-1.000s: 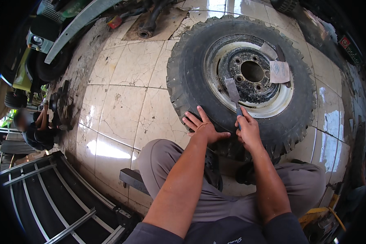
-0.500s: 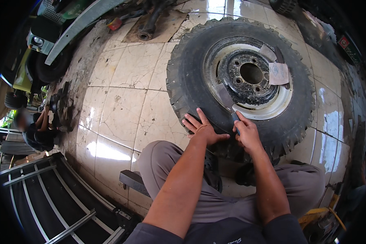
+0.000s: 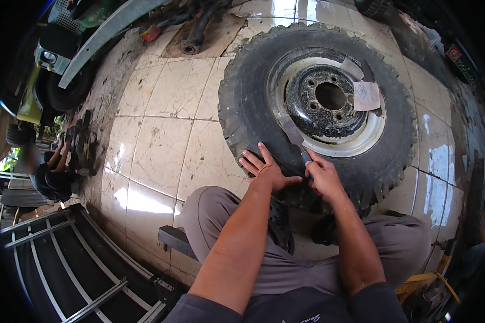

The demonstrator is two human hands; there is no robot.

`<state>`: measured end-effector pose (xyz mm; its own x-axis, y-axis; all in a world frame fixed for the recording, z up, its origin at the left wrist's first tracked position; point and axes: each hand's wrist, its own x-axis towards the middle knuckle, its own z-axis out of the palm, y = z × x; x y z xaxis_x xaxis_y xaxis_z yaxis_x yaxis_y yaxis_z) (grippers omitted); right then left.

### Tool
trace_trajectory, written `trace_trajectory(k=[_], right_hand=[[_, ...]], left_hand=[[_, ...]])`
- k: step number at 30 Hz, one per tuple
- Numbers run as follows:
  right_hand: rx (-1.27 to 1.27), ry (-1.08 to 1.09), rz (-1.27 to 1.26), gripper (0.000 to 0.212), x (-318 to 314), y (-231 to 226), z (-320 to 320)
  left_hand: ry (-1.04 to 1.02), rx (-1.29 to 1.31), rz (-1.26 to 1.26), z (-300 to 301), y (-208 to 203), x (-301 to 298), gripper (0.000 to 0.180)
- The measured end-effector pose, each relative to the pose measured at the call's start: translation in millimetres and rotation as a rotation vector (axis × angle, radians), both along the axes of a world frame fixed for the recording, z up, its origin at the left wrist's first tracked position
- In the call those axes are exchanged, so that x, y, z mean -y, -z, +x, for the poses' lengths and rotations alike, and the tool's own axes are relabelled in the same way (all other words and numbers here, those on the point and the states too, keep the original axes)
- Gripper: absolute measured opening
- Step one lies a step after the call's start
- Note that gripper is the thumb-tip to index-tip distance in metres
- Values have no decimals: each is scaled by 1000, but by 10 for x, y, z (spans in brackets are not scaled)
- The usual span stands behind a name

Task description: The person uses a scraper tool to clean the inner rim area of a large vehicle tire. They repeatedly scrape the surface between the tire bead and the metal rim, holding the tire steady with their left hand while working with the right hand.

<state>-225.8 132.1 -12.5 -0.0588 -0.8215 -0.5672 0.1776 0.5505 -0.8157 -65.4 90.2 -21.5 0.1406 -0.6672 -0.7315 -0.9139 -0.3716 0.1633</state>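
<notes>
A black tyre with chunky tread lies flat on the tiled floor, mounted on a worn white and black wheel rim. My left hand rests on its near sidewall with the fingers spread. In my right hand is a putty knife with a blue handle, its flat blade against the near left edge of the rim. A square of sandpaper lies on the right side of the rim, over a dark long-bladed tool. Beside it is a smaller piece of sandpaper.
Cardboard with a greasy metal part lies at the far left, near a red container. A black panel with metal bars stands at lower left. Another person sits at the left edge.
My right hand has shifted slightly left and up, and the putty knife's blade has slid up and left along the rim edge. My left hand stays nearly in place.
</notes>
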Motion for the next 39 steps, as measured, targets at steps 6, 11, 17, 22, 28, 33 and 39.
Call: trace_trajectory(k=[6, 11, 17, 22, 28, 33, 39], right_hand=[[-112, 28, -215, 51, 41, 5, 10], [-731, -307, -273, 61, 230, -230, -4], [-1228, -551, -574, 60, 147, -157, 91], [-1296, -527, -578, 56, 78, -123, 155], [-1285, -494, -589, 54, 80, -123, 280], [-1330, -529, -452, 53, 89, 18, 196], [-1259, -486, -569, 52, 138, -100, 242]], left_hand=[[-3, -30, -9, -1, -42, -7, 167], [-49, -74, 2, 39, -101, -12, 166], [-57, -108, -1, 68, -104, -6, 165], [-59, -160, -25, 105, -156, -39, 161], [-66, -179, -26, 141, -168, -48, 158], [-71, -184, -30, 115, -182, -66, 158], [-73, -173, -39, 137, -164, -51, 157]])
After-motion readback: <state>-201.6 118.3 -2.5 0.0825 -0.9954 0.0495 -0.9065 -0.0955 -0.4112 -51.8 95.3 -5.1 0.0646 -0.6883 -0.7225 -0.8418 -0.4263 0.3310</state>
